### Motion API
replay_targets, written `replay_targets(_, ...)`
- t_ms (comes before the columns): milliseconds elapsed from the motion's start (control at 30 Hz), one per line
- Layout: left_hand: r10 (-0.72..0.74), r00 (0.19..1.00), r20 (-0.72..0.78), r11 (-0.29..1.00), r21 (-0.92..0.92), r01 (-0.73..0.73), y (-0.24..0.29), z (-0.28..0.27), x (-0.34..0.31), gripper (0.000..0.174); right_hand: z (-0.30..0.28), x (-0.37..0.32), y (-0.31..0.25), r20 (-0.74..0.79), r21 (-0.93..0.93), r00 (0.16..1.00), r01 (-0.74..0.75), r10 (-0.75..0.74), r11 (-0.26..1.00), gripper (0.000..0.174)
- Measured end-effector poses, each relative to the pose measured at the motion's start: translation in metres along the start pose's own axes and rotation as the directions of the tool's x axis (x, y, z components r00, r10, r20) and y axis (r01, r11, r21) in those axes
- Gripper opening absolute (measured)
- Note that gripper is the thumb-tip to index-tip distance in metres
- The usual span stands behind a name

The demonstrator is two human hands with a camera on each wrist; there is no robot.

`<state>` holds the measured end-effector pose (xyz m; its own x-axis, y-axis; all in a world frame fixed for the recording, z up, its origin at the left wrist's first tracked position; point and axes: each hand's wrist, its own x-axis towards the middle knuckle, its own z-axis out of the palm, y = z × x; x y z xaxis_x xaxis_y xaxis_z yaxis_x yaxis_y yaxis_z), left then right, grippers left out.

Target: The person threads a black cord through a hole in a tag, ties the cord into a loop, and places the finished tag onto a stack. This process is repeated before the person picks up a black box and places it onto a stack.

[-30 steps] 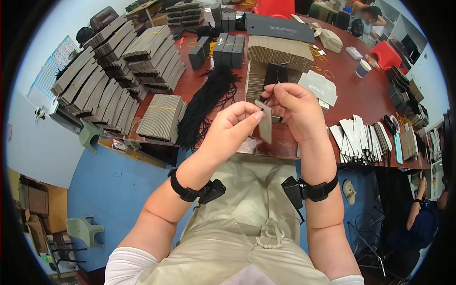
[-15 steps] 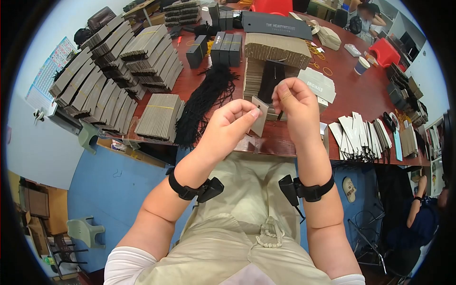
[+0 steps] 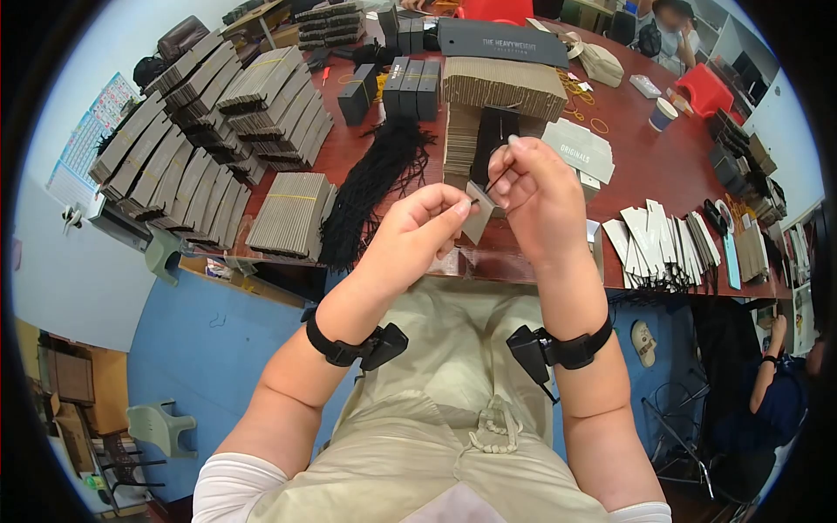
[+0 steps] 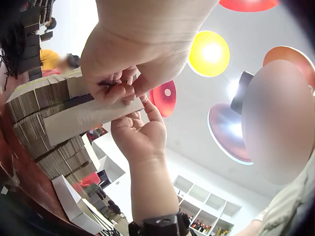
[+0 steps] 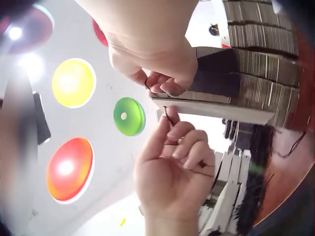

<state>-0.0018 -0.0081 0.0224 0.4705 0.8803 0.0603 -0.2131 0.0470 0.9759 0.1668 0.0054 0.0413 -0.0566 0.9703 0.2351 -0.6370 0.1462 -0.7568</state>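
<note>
Close to the table's near edge, a grey hang tag tilts between the two hands. The left hand pinches a thin black cord right at the tag's end. Opposite it, the right hand pinches black cord between thumb and forefinger, close beside the same end of the tag. In the left wrist view the tag's broad plain face shows under the left fingers. Behind the hands, a black card leans on stacked grey tags.
Banded stacks of tags fill the table's left side. A bundle of black cords lies left of the hands. On the right are white tags with cords, a pile of "Originals" cards and a paper cup.
Between one second and half a second ago the right hand drew away from the tag with cord; now it is back near the tag's end. The left hand has stayed almost in place.
</note>
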Motion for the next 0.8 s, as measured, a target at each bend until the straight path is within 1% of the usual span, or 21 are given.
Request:
replay_targets(33,0.003,1.0,0.002,0.999,0.04,-0.003,-0.002,-0.001,0.0,0.02,0.0,0.0,-0.004,0.026,0.109,0.998,-0.051,0.049,0.993,0.017)
replay_targets(67,0.027,0.999,-0.02,0.999,0.041,-0.026,-0.006,-0.002,0.0,0.019,0.0,0.0,-0.008,0.057,0.216,0.994,-0.104,0.094,0.971,0.02)
replay_targets(133,0.076,0.995,-0.065,0.996,0.042,-0.073,-0.012,-0.005,-0.001,0.018,-0.005,-0.003,-0.01,0.105,0.271,0.985,-0.159,0.135,0.949,0.022)
replay_targets(167,0.06,0.994,-0.095,0.998,0.043,-0.056,-0.01,-0.006,-0.002,0.019,-0.009,-0.005,-0.011,0.131,0.297,0.979,-0.189,0.156,0.936,0.024)
replay_targets(267,0.017,0.983,-0.181,1.0,0.028,-0.012,-0.005,-0.012,-0.007,0.018,-0.029,-0.008,0.001,0.26,0.374,0.965,-0.142,0.044,0.917,0.028)
replay_targets(367,0.06,0.967,-0.248,0.985,0.171,-0.017,-0.007,-0.016,-0.009,0.014,-0.036,-0.016,0.009,0.074,0.434,0.995,-0.089,0.064,0.896,0.029)
replay_targets(400,0.212,0.947,-0.243,0.929,0.351,-0.118,-0.006,-0.018,-0.01,0.014,-0.035,-0.018,0.009,0.035,0.368,0.998,-0.07,0.061,0.927,0.029)
replay_targets(433,0.357,0.91,-0.209,0.83,0.518,-0.207,-0.004,-0.02,-0.011,0.013,-0.033,-0.02,0.008,-0.005,0.299,0.998,-0.052,0.056,0.953,0.03)
replay_targets(467,0.488,0.86,-0.148,0.694,0.664,-0.279,-0.002,-0.021,-0.012,0.013,-0.031,-0.022,0.006,-0.045,0.227,0.998,-0.036,0.048,0.973,0.03)
replay_targets(533,0.607,0.795,0.002,0.505,0.771,-0.388,0.017,-0.012,-0.011,0.013,-0.011,-0.028,-0.003,-0.066,-0.034,0.994,-0.093,0.09,0.995,0.032)
replay_targets(567,0.652,0.753,0.083,0.398,0.808,-0.434,0.026,-0.007,-0.01,0.013,0.001,-0.031,-0.009,-0.079,-0.165,0.991,-0.122,0.11,0.979,0.032)
replay_targets(600,0.66,0.73,0.177,0.329,0.806,-0.493,0.03,-0.006,-0.008,0.017,0.012,-0.034,-0.014,-0.07,-0.232,0.988,-0.15,0.138,0.961,0.033)
replay_targets(700,0.691,0.691,0.212,0.269,0.812,-0.517,0.041,0.015,-0.007,0.021,0.021,-0.035,-0.013,0.008,-0.321,0.981,-0.179,0.192,0.93,0.031)
replay_targets(733,0.663,0.723,0.194,0.299,0.817,-0.494,0.042,0.016,-0.009,0.024,0.021,-0.034,-0.014,0.023,-0.315,0.975,-0.202,0.22,0.927,0.026)
replay_targets(800,0.728,0.682,0.078,0.418,0.737,-0.531,0.033,0.011,-0.003,0.019,0.018,-0.032,-0.015,-0.012,-0.34,0.976,-0.207,0.216,0.917,0.021)
